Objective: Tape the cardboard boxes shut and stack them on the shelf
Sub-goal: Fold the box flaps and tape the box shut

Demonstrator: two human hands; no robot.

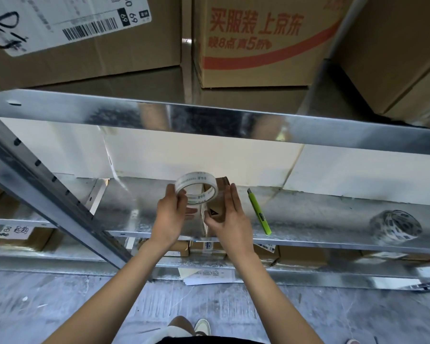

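A small brown cardboard box (pixel 220 206) stands on the metal shelf (pixel 144 209) in the middle of the view. My left hand (pixel 170 217) grips a roll of clear tape (pixel 197 187), holding it up just above and left of the box. My right hand (pixel 230 219) has straight fingers laid along the box's right side, with the thumb at its near end. Larger cardboard boxes (pixel 85 43) sit on the shelf level above.
A green utility knife (pixel 258 211) lies on the shelf right of my right hand. A printed tape roll (pixel 395 227) rests further right. White cartons (pixel 204 155) stand at the shelf's back. Small boxes (pixel 181 248) fill the lower level. A slanted steel upright (pixel 60 197) crosses the left.
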